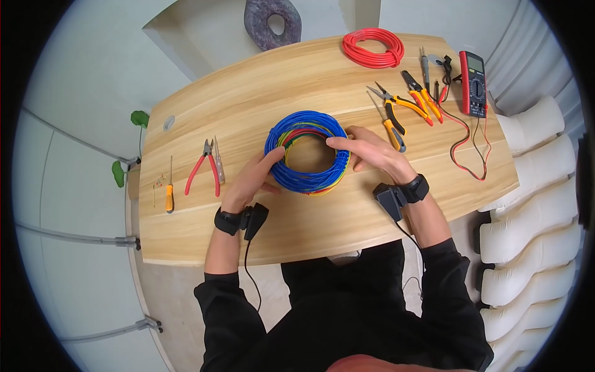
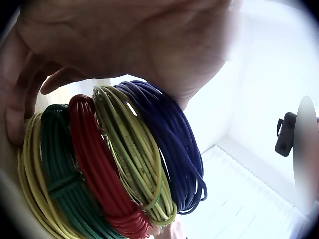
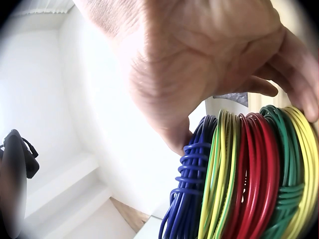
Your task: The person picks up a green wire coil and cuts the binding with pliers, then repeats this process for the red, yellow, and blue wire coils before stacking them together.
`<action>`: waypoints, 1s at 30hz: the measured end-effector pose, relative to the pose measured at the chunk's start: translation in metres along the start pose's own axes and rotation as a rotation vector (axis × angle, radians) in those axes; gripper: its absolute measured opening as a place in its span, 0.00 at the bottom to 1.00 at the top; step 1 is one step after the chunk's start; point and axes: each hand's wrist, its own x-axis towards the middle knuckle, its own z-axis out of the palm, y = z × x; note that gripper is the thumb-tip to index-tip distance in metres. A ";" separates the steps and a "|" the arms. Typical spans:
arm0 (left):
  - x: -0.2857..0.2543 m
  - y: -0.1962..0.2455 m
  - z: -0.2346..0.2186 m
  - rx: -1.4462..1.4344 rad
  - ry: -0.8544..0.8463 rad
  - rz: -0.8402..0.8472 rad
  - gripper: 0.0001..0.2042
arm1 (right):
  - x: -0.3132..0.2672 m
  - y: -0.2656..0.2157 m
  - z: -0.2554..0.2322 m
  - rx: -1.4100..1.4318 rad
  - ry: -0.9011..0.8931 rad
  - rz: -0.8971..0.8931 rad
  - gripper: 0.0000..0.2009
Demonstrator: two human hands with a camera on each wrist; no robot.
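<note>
Several coils of wire lie stacked in the middle of the wooden table. From the top they run blue (image 1: 307, 181), yellow-green (image 2: 132, 149), red (image 2: 102, 164), green (image 3: 286, 164) and yellow (image 3: 306, 169). My left hand (image 1: 251, 177) holds the stack from its left side, thumb over the blue coil and fingertips down by the yellow one. On the opposite side my right hand (image 1: 375, 152) grips it the same way, its thumb at the blue coil's inner rim. In the head view the lower coils are mostly hidden under the blue one.
Left on the table (image 1: 260, 235) lie red-handled cutters (image 1: 204, 167), a clear-handled screwdriver (image 1: 219, 167) and an orange screwdriver (image 1: 170, 197). To the right are a screwdriver (image 1: 393, 135), yellow-black pliers (image 1: 396, 102), wire strippers (image 1: 423, 99) and a multimeter (image 1: 475, 84) with leads. A red coil (image 1: 372, 60) sits behind.
</note>
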 end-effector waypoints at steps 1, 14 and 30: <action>0.000 0.000 0.000 -0.001 0.001 0.000 0.26 | -0.001 -0.001 0.000 -0.001 -0.001 0.000 0.36; 0.003 -0.004 0.003 -0.115 0.008 -0.019 0.23 | 0.002 0.003 0.010 0.039 0.145 -0.076 0.33; 0.019 -0.025 0.005 -0.353 0.008 0.244 0.22 | 0.011 0.013 0.017 0.188 0.195 -0.213 0.40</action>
